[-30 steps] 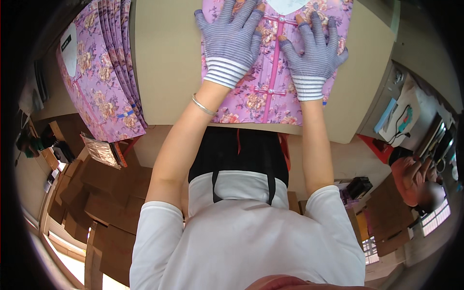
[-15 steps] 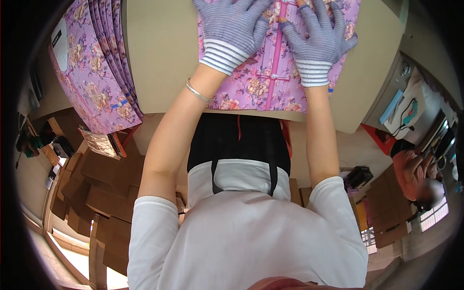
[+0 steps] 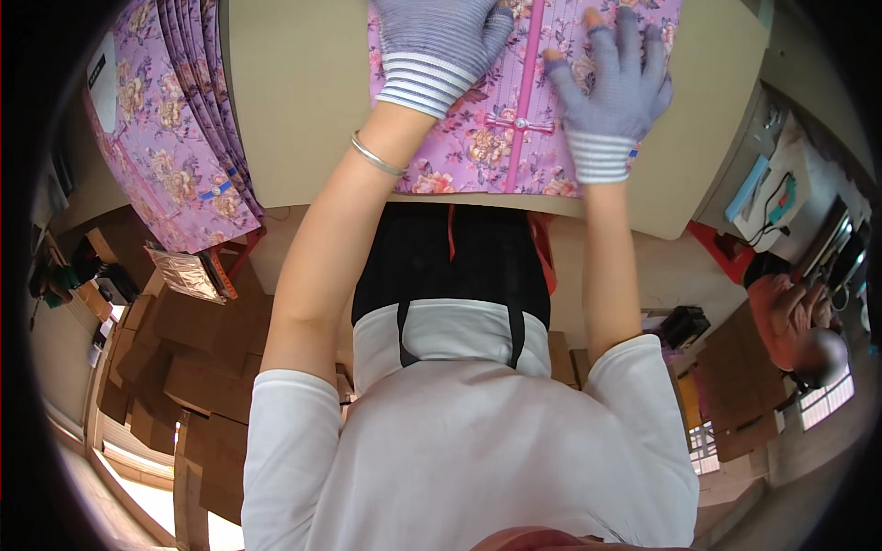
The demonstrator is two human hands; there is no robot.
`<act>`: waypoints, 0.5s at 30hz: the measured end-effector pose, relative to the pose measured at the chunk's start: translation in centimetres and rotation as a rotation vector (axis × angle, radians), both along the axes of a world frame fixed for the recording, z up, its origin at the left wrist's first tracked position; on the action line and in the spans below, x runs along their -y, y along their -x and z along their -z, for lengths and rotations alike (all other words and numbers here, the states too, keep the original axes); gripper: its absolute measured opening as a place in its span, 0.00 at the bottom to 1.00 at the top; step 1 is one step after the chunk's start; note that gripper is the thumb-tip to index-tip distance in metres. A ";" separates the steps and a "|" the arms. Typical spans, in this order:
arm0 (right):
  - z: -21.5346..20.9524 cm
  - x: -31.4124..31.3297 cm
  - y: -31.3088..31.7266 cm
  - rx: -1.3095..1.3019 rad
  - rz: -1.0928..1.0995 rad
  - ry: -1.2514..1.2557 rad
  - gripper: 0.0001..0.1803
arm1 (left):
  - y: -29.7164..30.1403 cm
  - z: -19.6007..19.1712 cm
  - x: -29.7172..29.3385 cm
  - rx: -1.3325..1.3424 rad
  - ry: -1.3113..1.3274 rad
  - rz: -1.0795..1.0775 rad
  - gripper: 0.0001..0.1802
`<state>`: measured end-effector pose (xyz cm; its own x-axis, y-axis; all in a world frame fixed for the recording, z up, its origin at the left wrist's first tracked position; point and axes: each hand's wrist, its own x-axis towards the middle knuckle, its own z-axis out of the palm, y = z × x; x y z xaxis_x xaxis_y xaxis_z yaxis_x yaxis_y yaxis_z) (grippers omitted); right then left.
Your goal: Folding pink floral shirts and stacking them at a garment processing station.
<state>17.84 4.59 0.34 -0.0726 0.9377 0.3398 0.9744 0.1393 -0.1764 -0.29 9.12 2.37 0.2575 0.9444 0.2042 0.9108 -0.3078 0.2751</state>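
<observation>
A purple floral garment with pink piping and a jewelled bow-shaped fastening lies flat before me. My left hand, in a grey-and-white striped glove with bare fingertips, rests over its left part. The thumb is stretched out there, while the upper frame edge cuts off the other fingers. On the right part of the garment my right hand, gloved likewise, lies palm down with fingers spread. Neither hand visibly grips anything.
A fanned stack of matching purple floral garments overhangs the table edge at left. The beige tabletop curves round in front of me. Brown cardboard boxes stand lower left. At far right a person is beside a side table.
My right hand has come down toward me over the garment. My left hand has slid slightly upward, its fingers leaving the frame. The whole view has shifted a little.
</observation>
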 end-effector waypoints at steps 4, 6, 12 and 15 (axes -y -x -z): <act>1.0 2.4 0.3 0.009 0.021 0.047 0.34 | -0.2 0.0 0.0 -0.036 0.019 -0.019 0.21; 1.1 2.4 0.5 -0.012 0.044 0.020 0.35 | -0.3 0.3 0.1 -0.025 0.009 -0.022 0.22; 3.5 1.7 1.6 -0.803 0.012 -0.272 0.31 | -1.2 1.5 0.3 -0.025 -0.088 -0.057 0.23; -0.9 1.8 2.0 0.042 0.135 0.100 0.32 | -0.9 0.8 0.6 -0.023 -0.070 -0.072 0.24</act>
<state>15.87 2.75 1.20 0.0440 0.9689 0.2436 0.9899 -0.0095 -0.1412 0.58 8.54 1.61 0.1952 0.9441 0.2656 0.9370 -0.2595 0.2337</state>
